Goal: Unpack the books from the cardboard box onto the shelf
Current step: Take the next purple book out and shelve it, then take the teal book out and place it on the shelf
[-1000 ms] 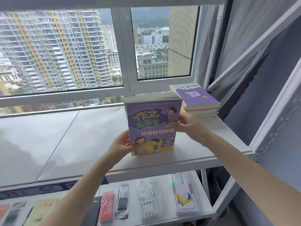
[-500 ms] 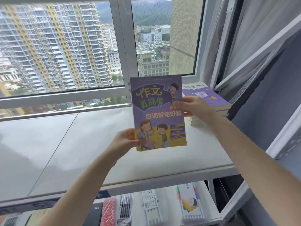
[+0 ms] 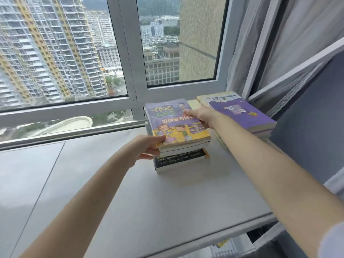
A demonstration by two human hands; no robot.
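Lowered flat, purple book (image 3: 175,125) now tops stack (image 3: 181,161) on shelf (image 3: 167,202).

L grip (image 3: 149,148), R grip (image 3: 202,118) on purple book (image 3: 178,125), atop stack (image 3: 181,160)

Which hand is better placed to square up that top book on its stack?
Probably the left hand: it grips the top book's near corner with open shelf beside it. The right hand sits wedged beside the neighbouring stack.
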